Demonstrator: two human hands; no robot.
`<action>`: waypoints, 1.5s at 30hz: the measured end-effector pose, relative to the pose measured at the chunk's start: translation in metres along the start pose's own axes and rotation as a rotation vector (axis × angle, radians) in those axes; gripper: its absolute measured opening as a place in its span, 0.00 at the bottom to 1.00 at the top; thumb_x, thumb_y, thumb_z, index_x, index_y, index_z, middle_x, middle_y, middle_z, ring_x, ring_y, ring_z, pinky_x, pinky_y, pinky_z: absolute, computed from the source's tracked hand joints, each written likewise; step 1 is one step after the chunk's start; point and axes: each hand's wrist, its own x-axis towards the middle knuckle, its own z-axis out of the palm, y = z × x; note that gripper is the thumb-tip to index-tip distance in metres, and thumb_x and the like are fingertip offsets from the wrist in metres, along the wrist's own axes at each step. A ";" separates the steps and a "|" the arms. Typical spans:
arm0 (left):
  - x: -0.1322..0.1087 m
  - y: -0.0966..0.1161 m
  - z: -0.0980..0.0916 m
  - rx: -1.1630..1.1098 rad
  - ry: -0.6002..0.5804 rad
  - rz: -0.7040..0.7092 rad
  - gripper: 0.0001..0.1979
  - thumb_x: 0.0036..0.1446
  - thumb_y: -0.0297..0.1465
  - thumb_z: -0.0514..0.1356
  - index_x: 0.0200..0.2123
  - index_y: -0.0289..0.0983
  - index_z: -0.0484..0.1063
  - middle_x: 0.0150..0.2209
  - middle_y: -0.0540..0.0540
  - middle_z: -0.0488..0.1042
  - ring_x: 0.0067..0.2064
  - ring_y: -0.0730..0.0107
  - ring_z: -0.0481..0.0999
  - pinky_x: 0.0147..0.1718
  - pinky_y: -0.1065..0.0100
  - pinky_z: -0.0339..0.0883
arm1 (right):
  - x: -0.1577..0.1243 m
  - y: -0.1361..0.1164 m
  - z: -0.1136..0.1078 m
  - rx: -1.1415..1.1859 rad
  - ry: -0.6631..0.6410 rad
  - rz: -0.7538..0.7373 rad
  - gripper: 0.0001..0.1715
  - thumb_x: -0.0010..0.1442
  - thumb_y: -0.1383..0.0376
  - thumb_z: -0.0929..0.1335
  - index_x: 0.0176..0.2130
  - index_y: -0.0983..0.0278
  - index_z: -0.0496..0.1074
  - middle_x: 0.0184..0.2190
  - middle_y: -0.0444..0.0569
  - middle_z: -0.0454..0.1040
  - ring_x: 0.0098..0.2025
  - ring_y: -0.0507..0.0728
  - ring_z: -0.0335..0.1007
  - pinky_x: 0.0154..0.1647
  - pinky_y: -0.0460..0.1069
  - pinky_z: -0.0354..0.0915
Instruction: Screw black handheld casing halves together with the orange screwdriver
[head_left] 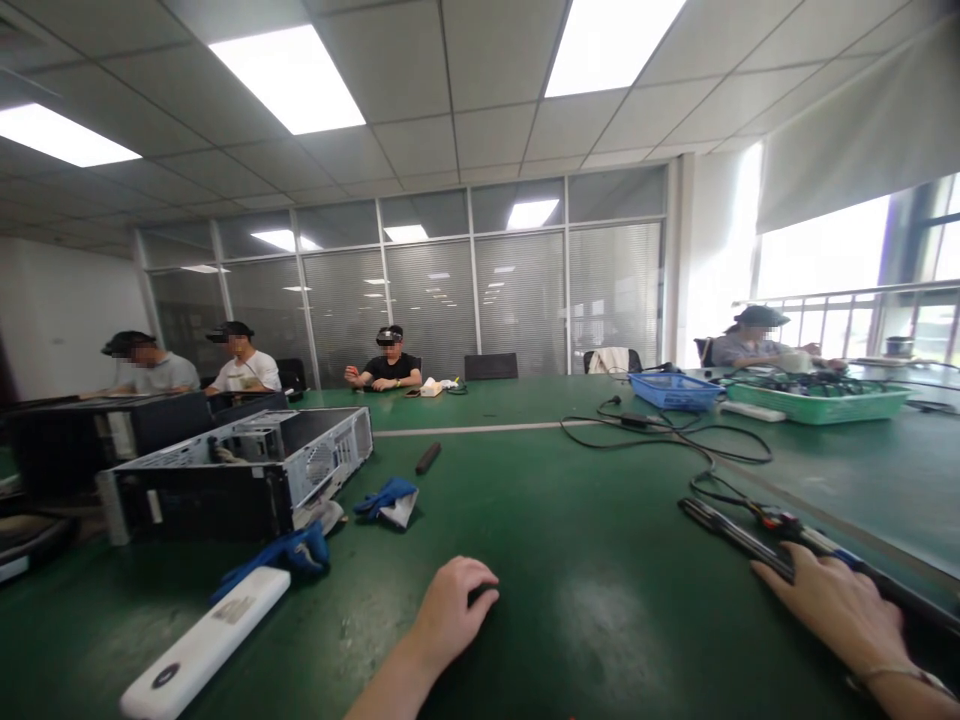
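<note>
The left hand (456,603) hides its own palm — whether the dark patch between thumb and fingertips is an object or shadow cannot be told — and its forearm leaves by the bottom edge. The right hand (844,608) covers the near end of a slim black bar (739,541), so its grip is unclear. Print on the white bar's label (235,609) is too blurred to read. Pieces within the dark tangle (806,384) in the green basket (840,406) are indistinct. The left edge crops a black object (37,545).
</note>
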 end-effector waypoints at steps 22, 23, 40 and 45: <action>0.014 -0.016 0.000 -0.239 0.277 -0.176 0.13 0.56 0.34 0.59 0.43 0.37 0.77 0.42 0.43 0.78 0.43 0.60 0.77 0.41 0.63 0.72 | -0.091 -0.228 -0.035 0.414 -0.476 -0.541 0.23 0.58 0.56 0.64 0.51 0.58 0.73 0.47 0.49 0.73 0.49 0.60 0.67 0.52 0.51 0.62; 0.012 -0.015 -0.001 -0.247 0.231 -0.183 0.15 0.55 0.35 0.61 0.45 0.37 0.76 0.45 0.43 0.77 0.45 0.59 0.76 0.43 0.62 0.71 | -0.096 -0.235 -0.042 0.474 -0.534 -0.580 0.23 0.58 0.56 0.65 0.52 0.58 0.73 0.48 0.50 0.73 0.49 0.60 0.67 0.52 0.52 0.62; 0.004 0.012 -0.010 -0.136 -0.327 -0.029 0.32 0.36 0.40 0.73 0.48 0.42 0.74 0.46 0.46 0.73 0.45 0.61 0.73 0.46 0.67 0.65 | -0.082 -0.224 -0.087 0.723 -0.974 -0.664 0.23 0.55 0.49 0.68 0.42 0.62 0.77 0.39 0.49 0.76 0.39 0.58 0.70 0.42 0.49 0.65; 0.001 0.014 -0.011 -0.121 -0.333 -0.035 0.29 0.37 0.40 0.72 0.46 0.43 0.75 0.46 0.47 0.72 0.46 0.60 0.72 0.46 0.66 0.65 | -0.039 -0.173 -0.069 0.372 -0.377 -0.419 0.27 0.58 0.50 0.63 0.49 0.63 0.73 0.46 0.56 0.74 0.46 0.64 0.69 0.49 0.56 0.64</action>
